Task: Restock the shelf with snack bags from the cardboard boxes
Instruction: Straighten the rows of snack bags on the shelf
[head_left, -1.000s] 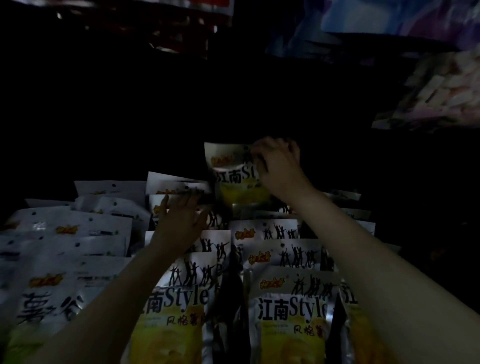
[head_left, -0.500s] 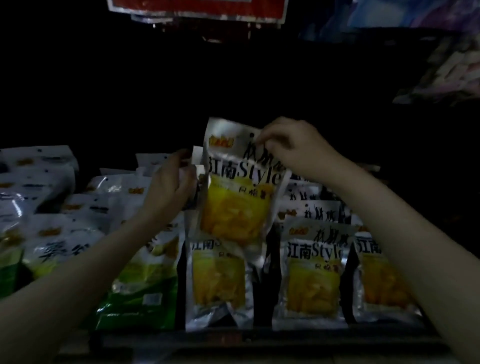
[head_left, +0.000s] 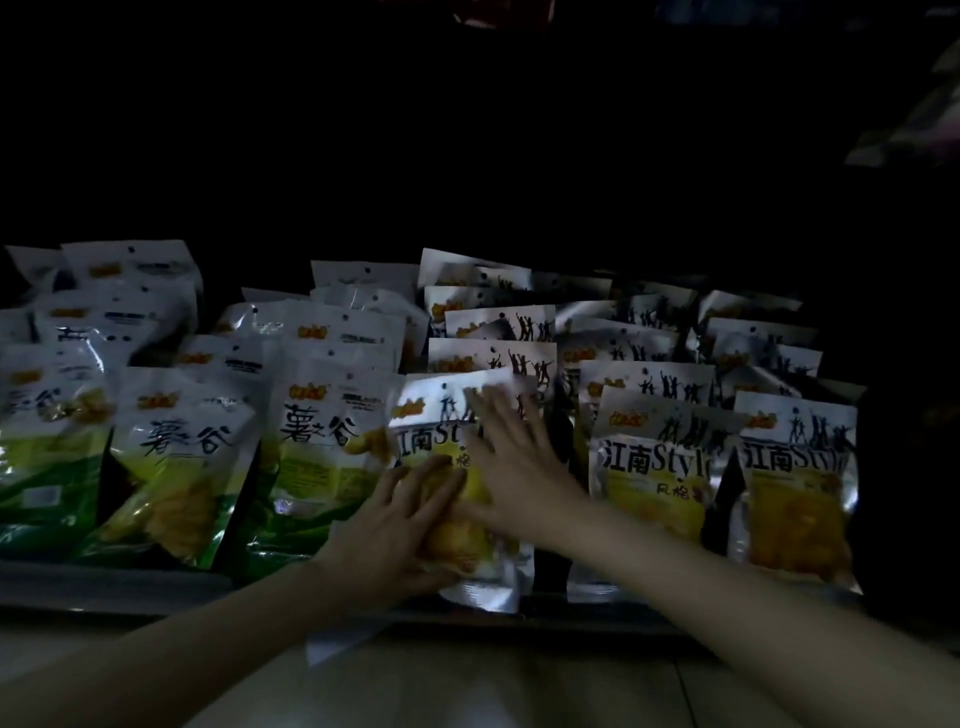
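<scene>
A silver and yellow snack bag (head_left: 423, 415) stands at the front of the middle row on the dark shelf (head_left: 104, 584). My left hand (head_left: 395, 525) grips its lower left part, thumb beneath and fingers across the yellow print. My right hand (head_left: 514, 462) lies flat on the bag's upper right, fingers apart and blurred. Matching silver and yellow bags (head_left: 649, 457) fill the rows to the right and behind. No cardboard box is in view.
Green and yellow snack bags (head_left: 176, 457) fill the rows on the left. A white tag (head_left: 332, 644) hangs below the shelf's front edge. Pale floor (head_left: 519, 691) shows underneath. Above the bags everything is dark, with pale packs (head_left: 904, 124) at the far right.
The bag that I held up in the air now stands at the front of the middle row. Both hands have come down onto its face. The view has dropped lower.
</scene>
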